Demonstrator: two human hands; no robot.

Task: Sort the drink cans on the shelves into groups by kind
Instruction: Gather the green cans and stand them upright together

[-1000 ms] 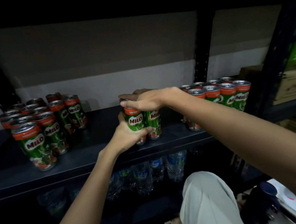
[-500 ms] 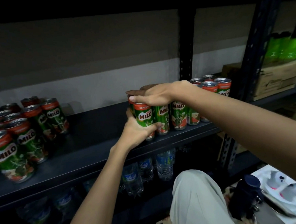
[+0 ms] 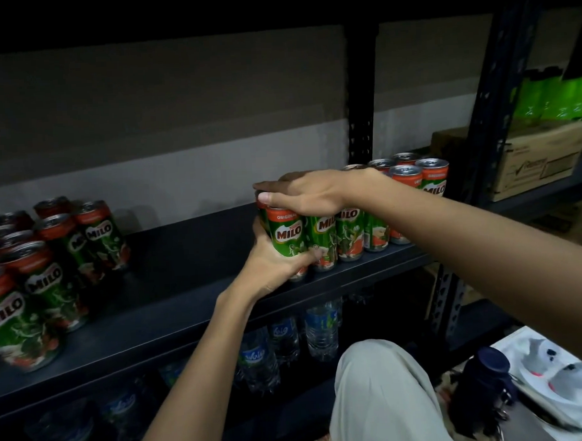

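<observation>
At the bottom of the frame, a knee in pale trousers (image 3: 383,401) is nearest to the camera, and right of it a dark bottle (image 3: 487,392) lies beside a white bag (image 3: 561,385). Behind the knee, on the lower level of the rack, some plastic water bottles (image 3: 289,338) stand in the dark. Above them is the dark shelf (image 3: 192,293), which crosses the middle of the frame. At its front edge, in the centre, the left hand (image 3: 271,265) grips the held Milo can (image 3: 289,237) from the left side and below, with the fingers curled round the green body. The right hand (image 3: 305,192) lies flat over the tops of this can and the one beside it, fingers straight and pointing to the left of the frame. The held can is upright and touches the next one in the right group of Milo cans (image 3: 416,186), which continues in rows toward the right post (image 3: 492,108). At the left edge of the frame, well apart, the left group of Milo cans (image 3: 49,263) stands on the same shelf. In the upper right, farther back, a cardboard box (image 3: 542,160) carries green packs (image 3: 553,98).
</observation>
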